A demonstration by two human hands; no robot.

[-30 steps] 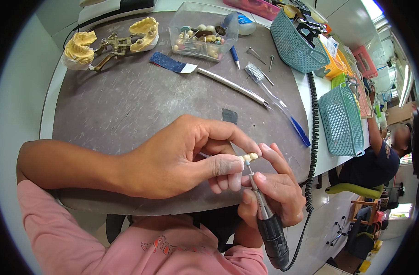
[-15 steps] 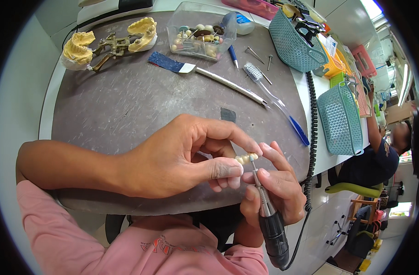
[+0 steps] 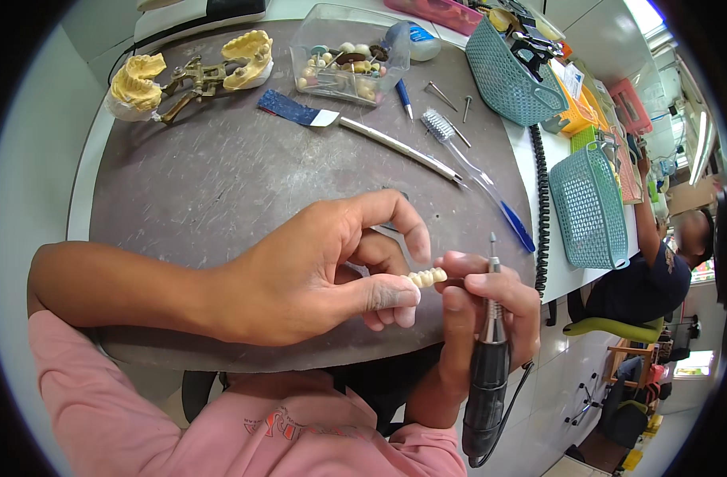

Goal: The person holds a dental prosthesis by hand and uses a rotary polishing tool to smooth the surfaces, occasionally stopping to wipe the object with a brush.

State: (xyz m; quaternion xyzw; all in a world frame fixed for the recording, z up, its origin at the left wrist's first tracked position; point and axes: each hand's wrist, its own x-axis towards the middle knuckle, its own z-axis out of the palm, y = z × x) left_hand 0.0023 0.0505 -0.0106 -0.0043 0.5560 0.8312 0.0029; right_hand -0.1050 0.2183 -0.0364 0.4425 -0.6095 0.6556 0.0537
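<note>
My left hand (image 3: 292, 274) holds a cream row of joined false teeth (image 3: 429, 277) at its thumb tip, with the index finger lifted above it. My right hand (image 3: 515, 314) grips a black and silver rotary handpiece (image 3: 485, 381) upright, its small grey tip standing clear to the right of the teeth. Beyond my hands lie a clear toothbrush with blue handle (image 3: 491, 191), a silver pen-like tool (image 3: 399, 151) and a blue-and-white strip (image 3: 292, 109).
Yellow dental casts on a brass articulator (image 3: 200, 76), a clear box of burs (image 3: 344, 60), teal baskets (image 3: 586, 207) and a coiled black cord (image 3: 542, 207) surround the mat (image 3: 180, 175). A co-worker in a dark shirt (image 3: 634, 294) sits at the right.
The handpiece has come away from the teeth and moved rightward, its tip now pointing up. My left index finger has lifted off the teeth and curls higher.
</note>
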